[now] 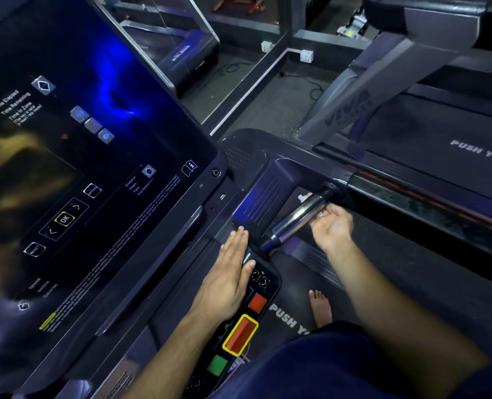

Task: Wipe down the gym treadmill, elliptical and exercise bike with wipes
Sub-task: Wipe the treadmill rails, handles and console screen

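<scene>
Lap, 5 o'clock: dark blue clothing (339,367) fills the lower edge; both bare forearms reach out of it toward the console.
Left hand (227,275): lies flat, palm down, fingers straight and together, on the ledge of the treadmill (428,203) console, just above the button strip; holds nothing.
Right hand (332,226): palm turned up, fingers curled round the underside of the handlebar grip (293,220); a small piece of white wipe (303,197) shows past the far side of the bar, at 1 o'clock from the hand. Whether the fingers pinch the wipe I cannot tell.
Handlebar grip: glossy black and chrome bar, running diagonally from 7 to 1 o'clock, at frame centre.
Button strip (239,321): along the console edge at 6 o'clock; red button with yellow frame (240,335), smaller red button (257,302) above it, green button (217,365) below it.
Display panel (95,174): large dark glass, 9 to 11 o'clock; blue glare near the top, white labels, an "OK" key (64,218); blurred reflection at the left edge.
Belt (388,277): dark, lettered "PUSH YO…"; one bare foot (321,308) stands on it at 5 o'clock.
Neighbouring treadmill (440,133): 2 o'clock, same lettering.
Floor (273,105): 12 o'clock, dark, with cables and white wall sockets (306,56).
</scene>
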